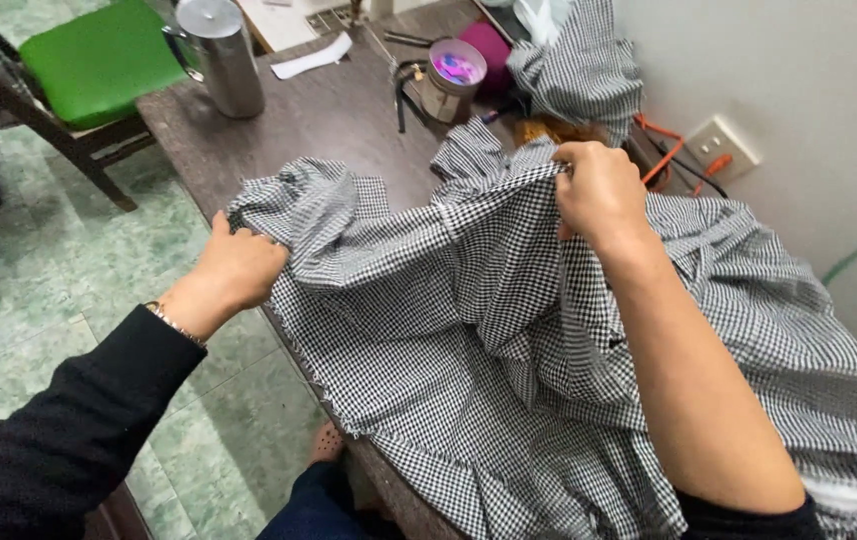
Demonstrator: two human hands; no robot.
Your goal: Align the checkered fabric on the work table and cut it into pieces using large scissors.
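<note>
Cloth (509, 330) spread over desk (339, 120), 3 to 6 o'clock. Metal jug (217, 55) at 11, tape tin (454, 72) at 12, chair (89, 70) beyond the desk's 10 o'clock edge.

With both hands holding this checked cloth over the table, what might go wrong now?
1. The checked cloth hangs past the table edge; if the left hand lets go, it may slide to the floor.
2. The right hand lifts cloth close to the open round tin; a pull might knock it over.
3. Cloth lies near the orange cord and could snag it.
</note>
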